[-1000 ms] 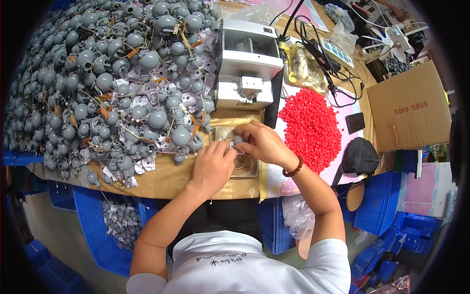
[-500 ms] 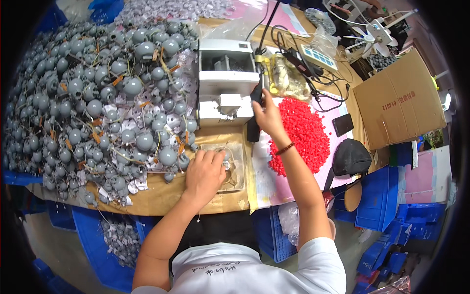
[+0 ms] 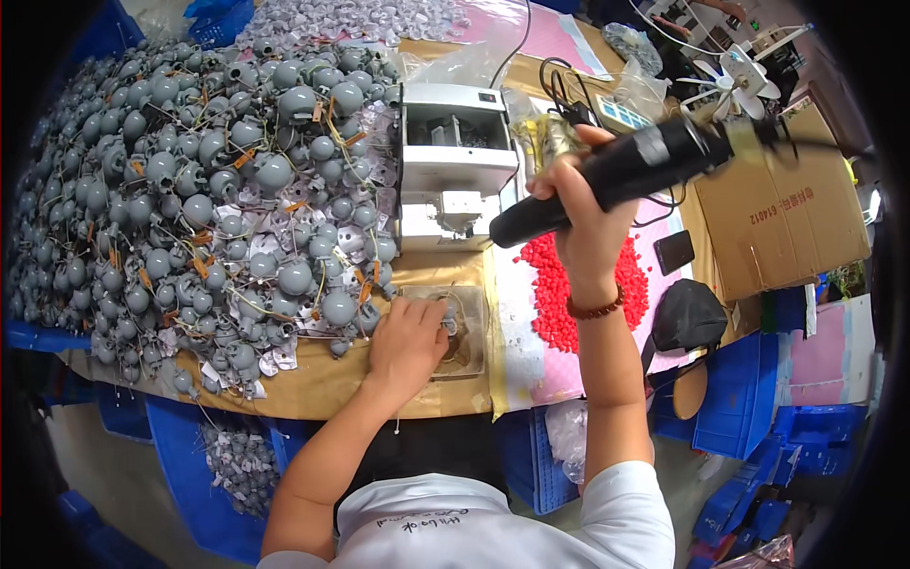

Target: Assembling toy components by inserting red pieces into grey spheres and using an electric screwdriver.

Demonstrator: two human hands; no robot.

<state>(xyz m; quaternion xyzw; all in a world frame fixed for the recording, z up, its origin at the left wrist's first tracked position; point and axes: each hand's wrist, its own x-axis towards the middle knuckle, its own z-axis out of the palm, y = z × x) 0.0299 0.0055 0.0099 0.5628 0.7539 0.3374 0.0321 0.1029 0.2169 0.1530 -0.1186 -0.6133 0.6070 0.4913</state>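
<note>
My right hand [image 3: 588, 204] grips a black electric screwdriver [image 3: 621, 175], held up and tilted above the red pieces, its cord end toward the upper right. Over a clear shallow tray [image 3: 464, 368] at the table's front edge, my left hand [image 3: 409, 346] has its fingers curled against a small grey part [image 3: 453, 305], which they partly cover. A white and grey boxy machine [image 3: 455, 156] stands just behind the tray. Under the raised screwdriver spreads a pile of small red plastic pieces [image 3: 569, 313].
A large heap of round grey housings with wires [image 3: 199, 209] fills the left side. Right of the red pile lie a dark phone [image 3: 674, 252] and a black pouch [image 3: 690, 316]. A cardboard box [image 3: 777, 209] stands beyond. Blue crates [image 3: 730, 394] sit below the table.
My right hand has lifted the screwdriver from beside the machine, swinging it from upright to slanted toward the upper right. My left hand stays at the tray with the grey part.
</note>
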